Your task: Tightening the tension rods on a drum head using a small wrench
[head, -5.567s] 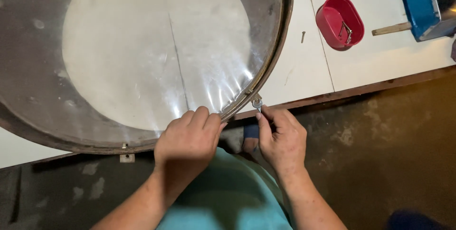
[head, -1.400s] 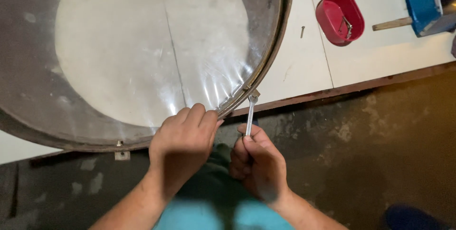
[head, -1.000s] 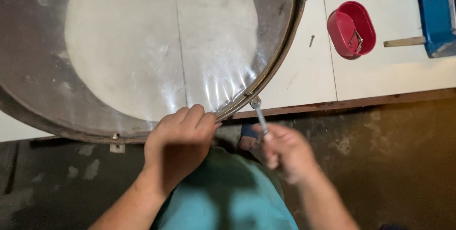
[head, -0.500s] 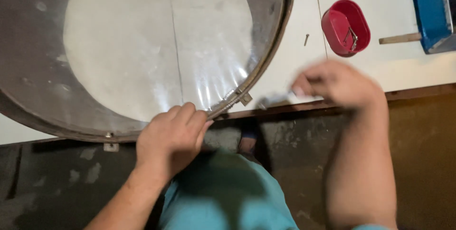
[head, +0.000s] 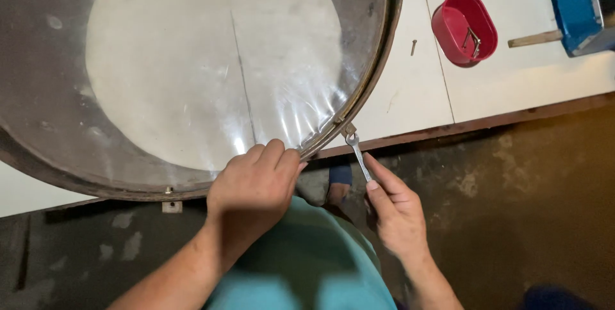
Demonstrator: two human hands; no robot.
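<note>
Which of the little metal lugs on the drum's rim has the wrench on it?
The lug at the rim's lower right, where the right hand holds the wrench. The lug left of the left hand is bare.
</note>
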